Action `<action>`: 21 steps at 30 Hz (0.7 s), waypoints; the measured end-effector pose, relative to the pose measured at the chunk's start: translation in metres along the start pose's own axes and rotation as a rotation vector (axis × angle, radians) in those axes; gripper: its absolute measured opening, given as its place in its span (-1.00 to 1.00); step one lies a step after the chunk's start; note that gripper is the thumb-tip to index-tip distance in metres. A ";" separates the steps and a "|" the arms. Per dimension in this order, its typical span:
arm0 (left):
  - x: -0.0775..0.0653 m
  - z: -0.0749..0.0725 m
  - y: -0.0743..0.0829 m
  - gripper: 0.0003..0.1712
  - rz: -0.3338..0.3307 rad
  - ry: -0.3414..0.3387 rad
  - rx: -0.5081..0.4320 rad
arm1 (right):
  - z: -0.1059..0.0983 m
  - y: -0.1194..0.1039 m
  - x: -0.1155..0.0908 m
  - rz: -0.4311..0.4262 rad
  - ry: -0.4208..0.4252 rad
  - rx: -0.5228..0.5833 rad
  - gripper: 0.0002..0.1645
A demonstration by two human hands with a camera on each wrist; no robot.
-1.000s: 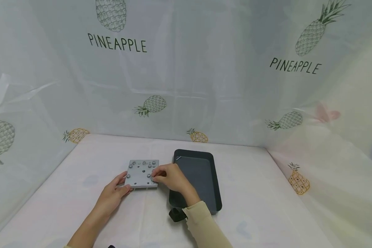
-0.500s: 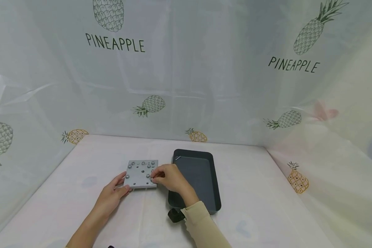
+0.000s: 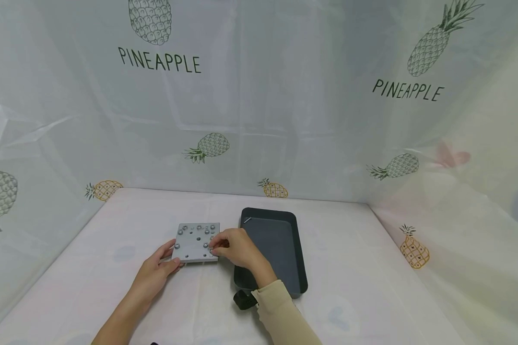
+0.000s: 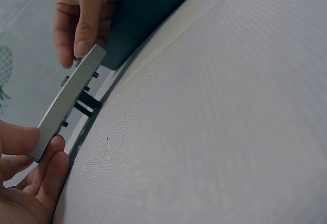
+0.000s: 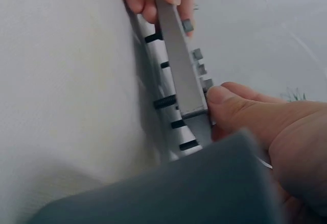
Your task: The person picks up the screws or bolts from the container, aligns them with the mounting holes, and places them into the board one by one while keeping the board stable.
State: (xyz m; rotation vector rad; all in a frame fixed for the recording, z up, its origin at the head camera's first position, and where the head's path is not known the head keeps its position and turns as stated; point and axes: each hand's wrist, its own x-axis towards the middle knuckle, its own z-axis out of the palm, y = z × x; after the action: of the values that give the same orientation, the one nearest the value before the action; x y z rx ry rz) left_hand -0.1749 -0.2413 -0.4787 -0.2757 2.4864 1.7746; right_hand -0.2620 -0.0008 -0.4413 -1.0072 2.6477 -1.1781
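A square metal plate (image 3: 193, 250) with holes and several screws stands a little above the table, held at its left edge by my left hand (image 3: 152, 273). In the left wrist view, the thumb lies on the upper face of the plate (image 4: 71, 99) and the fingers support it underneath. Over the plate's right edge, my right hand (image 3: 240, 249) pinches a screw head (image 5: 206, 84) between thumb and index finger; the fingertips partly hide it. Black threaded screw ends (image 5: 164, 102) stick out below the plate at different lengths.
A dark grey tray (image 3: 302, 258) lies right of the plate, partly under my right forearm. One small silver pin or screw (image 3: 248, 220) lies in its far left corner. A black device (image 3: 244, 300) is at the right wrist. Printed curtains (image 3: 319, 158) rise behind the table.
The view shifts slightly; both hands and the plate keep nearly the same place. The right fingers stay at the screw with at most a tiny movement.
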 end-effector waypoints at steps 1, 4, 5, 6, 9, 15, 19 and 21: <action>0.000 0.000 0.000 -0.19 0.000 0.000 -0.006 | -0.001 -0.001 0.000 -0.001 -0.005 -0.001 -0.85; 0.000 0.000 0.000 -0.19 -0.001 -0.001 -0.023 | -0.004 -0.004 -0.001 -0.007 -0.010 -0.013 -0.82; 0.000 -0.001 0.000 -0.19 -0.001 -0.001 -0.024 | -0.006 -0.005 -0.002 -0.013 -0.009 -0.013 -0.82; 0.001 -0.001 -0.001 -0.19 0.000 -0.001 -0.025 | -0.008 -0.007 -0.002 -0.020 -0.005 -0.015 -0.81; 0.001 0.000 -0.003 -0.19 0.005 -0.004 -0.035 | -0.018 -0.009 -0.005 -0.034 0.011 0.006 -0.79; 0.002 0.000 -0.004 -0.19 0.014 0.005 -0.026 | -0.050 -0.008 -0.006 -0.029 0.030 -0.016 -0.75; 0.001 0.000 -0.003 -0.19 0.012 0.015 -0.019 | -0.075 0.001 0.001 -0.027 0.046 -0.101 -0.73; 0.001 0.001 -0.003 -0.20 0.010 0.015 -0.026 | -0.086 0.009 0.005 -0.025 0.048 -0.126 -0.72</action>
State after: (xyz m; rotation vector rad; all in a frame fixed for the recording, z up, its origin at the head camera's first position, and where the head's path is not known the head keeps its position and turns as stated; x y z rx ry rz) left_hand -0.1754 -0.2415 -0.4818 -0.2802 2.4807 1.8171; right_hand -0.2979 0.0549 -0.3859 -1.0463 2.7852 -1.0643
